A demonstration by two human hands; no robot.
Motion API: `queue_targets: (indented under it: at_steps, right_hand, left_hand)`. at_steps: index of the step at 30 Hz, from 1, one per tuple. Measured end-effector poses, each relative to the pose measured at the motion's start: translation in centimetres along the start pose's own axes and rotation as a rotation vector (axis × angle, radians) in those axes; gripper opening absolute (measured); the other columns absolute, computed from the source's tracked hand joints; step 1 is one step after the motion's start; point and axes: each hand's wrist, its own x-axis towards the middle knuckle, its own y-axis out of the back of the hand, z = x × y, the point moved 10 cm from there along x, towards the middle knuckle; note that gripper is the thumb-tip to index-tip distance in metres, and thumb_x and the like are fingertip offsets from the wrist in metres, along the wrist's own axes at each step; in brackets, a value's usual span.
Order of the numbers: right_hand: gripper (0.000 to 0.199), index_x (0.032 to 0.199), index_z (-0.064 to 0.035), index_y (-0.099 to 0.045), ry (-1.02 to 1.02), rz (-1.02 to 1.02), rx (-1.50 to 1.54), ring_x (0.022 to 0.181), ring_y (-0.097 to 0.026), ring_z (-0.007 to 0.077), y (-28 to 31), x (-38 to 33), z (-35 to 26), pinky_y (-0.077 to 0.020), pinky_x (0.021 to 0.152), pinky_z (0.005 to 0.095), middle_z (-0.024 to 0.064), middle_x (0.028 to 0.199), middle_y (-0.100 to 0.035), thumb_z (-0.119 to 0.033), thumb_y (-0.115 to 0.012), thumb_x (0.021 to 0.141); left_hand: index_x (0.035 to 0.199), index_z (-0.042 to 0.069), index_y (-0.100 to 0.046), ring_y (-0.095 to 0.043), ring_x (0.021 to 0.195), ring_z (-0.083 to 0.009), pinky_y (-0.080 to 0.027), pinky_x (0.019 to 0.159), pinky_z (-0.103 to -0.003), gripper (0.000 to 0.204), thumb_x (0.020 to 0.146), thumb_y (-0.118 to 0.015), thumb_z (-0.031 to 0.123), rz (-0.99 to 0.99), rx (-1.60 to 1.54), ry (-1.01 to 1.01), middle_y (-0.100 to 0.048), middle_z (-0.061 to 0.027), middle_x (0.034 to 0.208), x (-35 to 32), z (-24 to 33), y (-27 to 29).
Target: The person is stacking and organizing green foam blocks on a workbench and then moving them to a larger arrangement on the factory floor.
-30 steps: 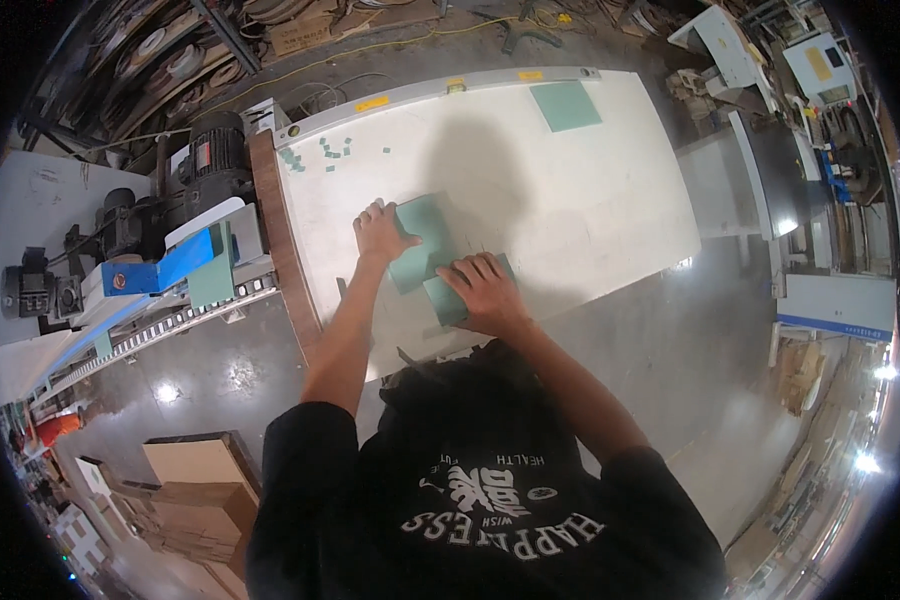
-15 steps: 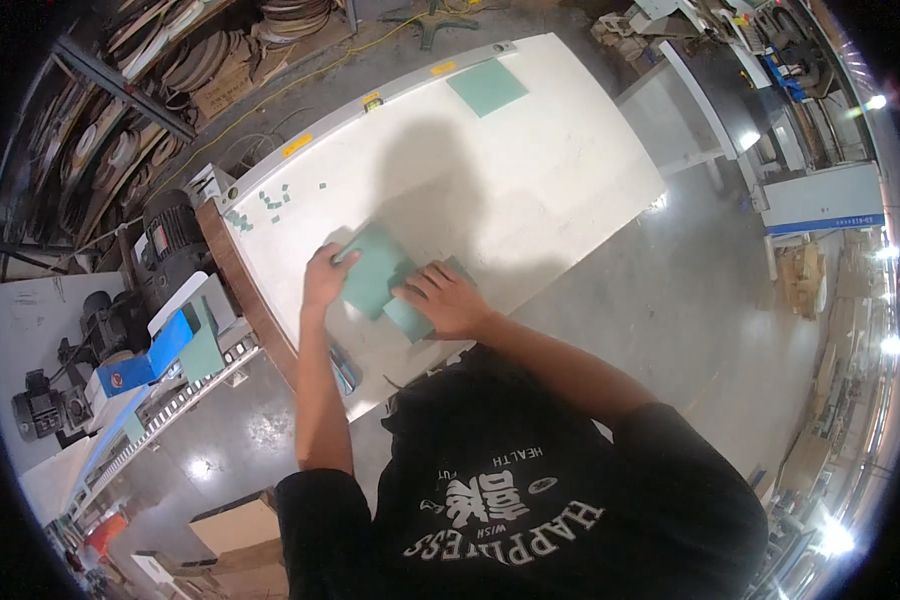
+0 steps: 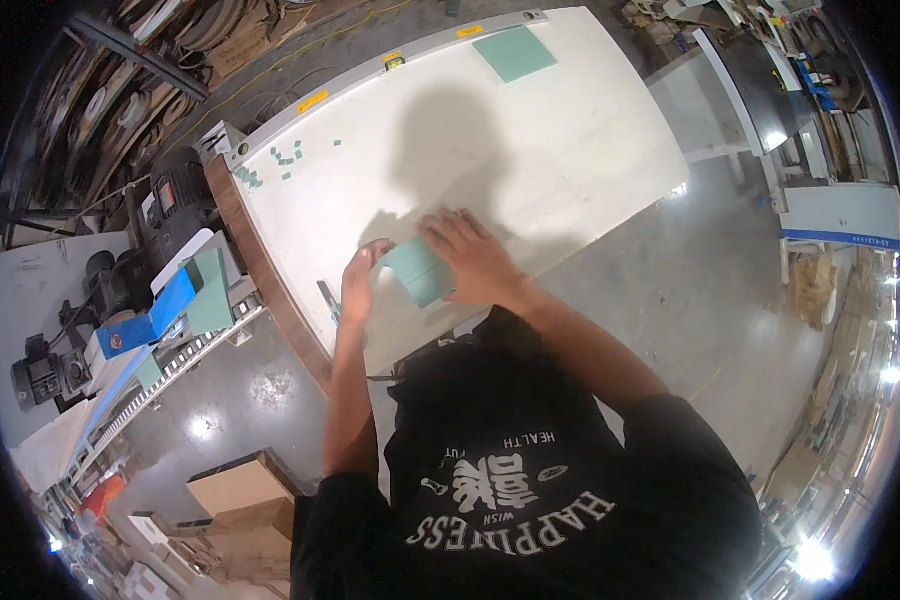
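Note:
A pale green square sheet (image 3: 417, 271) lies near the front edge of a big white worktable (image 3: 530, 150). My right hand (image 3: 470, 255) lies flat on the sheet's right side, fingers spread. At the sheet's left corner my left hand (image 3: 358, 283) pinches or touches the edge with curled fingers. A second green sheet (image 3: 514, 52) rests at the table's far edge. Small green scraps (image 3: 282, 160) are scattered at the table's far left corner.
A machine with blue and green parts (image 3: 185, 300) and a roller conveyor (image 3: 160, 385) stand left of the table. Cardboard boxes (image 3: 235, 490) sit on the floor at lower left. Grey polished floor (image 3: 690, 290) and white cabinets (image 3: 835, 210) lie to the right.
The view has swung, so the table sits further right and up. My hands have drawn the green sheet closer to the table's front edge; the left hand went from flat to pinching the corner.

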Motion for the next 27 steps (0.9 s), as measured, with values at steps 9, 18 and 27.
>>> queue_targets:
  at_steps: [9, 18, 27]
  right_hand:
    - [0.127, 0.162, -0.0131, -0.013, -0.164, -0.043, 0.51, 0.15, -0.026, 0.0438, -1.1, -1.6, 5.1, -0.0276, 0.125, 0.0505, 0.0207, 0.162, -0.023, -0.028, -0.093, 0.065]
    - [0.139, 0.163, -0.0019, 0.004, -0.181, 0.009, 0.817, 0.157, -0.013, 0.0348, -3.8, -4.0, 6.3, -0.0195, 0.127, 0.0445, 0.0218, 0.17, -0.008, -0.023, -0.095, 0.067]
    - [0.137, 0.163, -0.004, 0.004, -0.109, 0.014, 0.963, 0.158, -0.004, 0.032, -3.9, -4.2, 6.3, -0.0126, 0.128, 0.0451, 0.0191, 0.171, -0.001, -0.026, -0.094, 0.07]
  left_hand:
    - [0.161, 0.003, 0.0, -0.007, 0.154, -0.031, -0.013, 0.124, -0.045, 0.087, 0.105, -0.043, 0.054, 0.128, -0.054, -0.24, -0.001, -0.0171, 0.168, -3.6, -0.8, -6.3]
    - [0.161, -0.003, 0.009, -0.001, 0.158, -0.0329, -0.008, 0.126, -0.043, 0.098, 0.102, -0.048, 0.051, 0.192, -0.123, -0.321, 0.008, -0.0214, 0.171, -5.2, -1.0, -7.9]
    - [0.161, 0.0, 0.012, -0.002, 0.157, -0.0338, -0.008, 0.125, -0.045, 0.106, 0.1, -0.048, 0.062, 0.18, -0.115, -0.309, 0.008, -0.0218, 0.17, -5.6, -1.6, -8.2]
